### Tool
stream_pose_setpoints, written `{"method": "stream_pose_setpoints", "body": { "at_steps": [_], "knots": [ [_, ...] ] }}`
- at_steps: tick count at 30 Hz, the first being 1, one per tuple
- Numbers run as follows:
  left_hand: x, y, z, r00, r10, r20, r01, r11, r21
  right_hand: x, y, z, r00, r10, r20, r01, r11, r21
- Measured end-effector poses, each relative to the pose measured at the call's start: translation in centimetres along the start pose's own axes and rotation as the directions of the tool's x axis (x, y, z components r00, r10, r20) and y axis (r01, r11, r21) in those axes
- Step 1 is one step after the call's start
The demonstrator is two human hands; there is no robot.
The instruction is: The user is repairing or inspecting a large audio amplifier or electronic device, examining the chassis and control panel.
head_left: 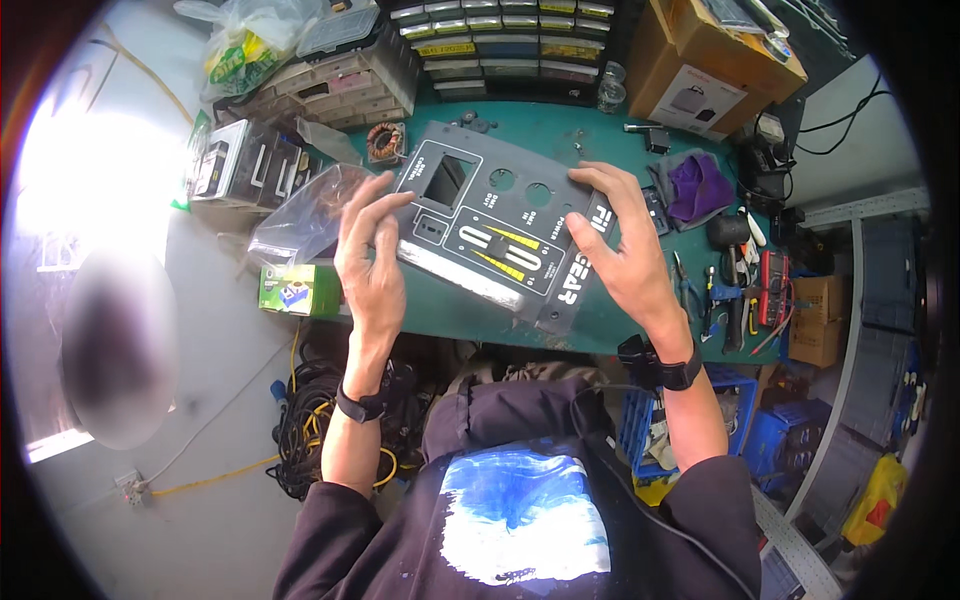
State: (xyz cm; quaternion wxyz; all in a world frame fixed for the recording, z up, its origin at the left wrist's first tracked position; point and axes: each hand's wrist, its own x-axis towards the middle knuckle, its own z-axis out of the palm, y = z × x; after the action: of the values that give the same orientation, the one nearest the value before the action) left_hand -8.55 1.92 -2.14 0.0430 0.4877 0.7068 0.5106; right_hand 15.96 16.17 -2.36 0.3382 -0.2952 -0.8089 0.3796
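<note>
A dark grey metal control panel (480,190) with a rectangular window, two round cutouts, white lettering and yellow wedge markings is between my two hands, over the green bench. Its near long edge shines in the light. My left hand (372,260) grips the panel's left side, fingers bent over the edge. On the right side, my right hand (630,255) has its thumb on the panel's face and its fingers at the far corner. The panel covers whatever lies directly under it, and the undersides of the fingers are hidden.
Left of the panel are a clear plastic bag (310,220), a green box (298,290) and a copper coil (385,142). Drawer cabinets (510,45) and a cardboard box (705,75) stand behind. Pliers (688,283), a red multimeter (773,288) and a purple cloth (697,188) lie to the right.
</note>
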Motion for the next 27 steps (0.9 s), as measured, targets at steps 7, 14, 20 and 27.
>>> {"method": "stream_pose_setpoints", "body": {
  "at_steps": [7, 14, 20, 27],
  "knots": [
    [0.9, 2.3, 1.2, 0.918, 0.375, 0.129, -0.391, 0.91, 0.14, 0.2, 0.4, 0.2, 1.0, -0.001, -0.005, 0.001, 0.998, 0.063],
    [0.2, 2.0, 2.2, 0.927, 0.363, 0.093, -0.375, 0.904, 0.205, 0.1, 0.5, 0.3, 0.999, 0.017, -0.032, -0.014, 0.996, 0.09],
    [0.0, 1.6, 1.8, 0.921, 0.382, 0.079, -0.39, 0.899, 0.2, -0.1, 0.2, 0.9, 0.997, 0.071, -0.024, -0.067, 0.991, 0.117],
    [0.1, 1.1, 1.8, 0.899, 0.436, 0.039, -0.435, 0.883, 0.177, -0.5, -1.0, 0.5, 0.989, 0.133, -0.058, -0.129, 0.99, 0.062]
  ]
}}
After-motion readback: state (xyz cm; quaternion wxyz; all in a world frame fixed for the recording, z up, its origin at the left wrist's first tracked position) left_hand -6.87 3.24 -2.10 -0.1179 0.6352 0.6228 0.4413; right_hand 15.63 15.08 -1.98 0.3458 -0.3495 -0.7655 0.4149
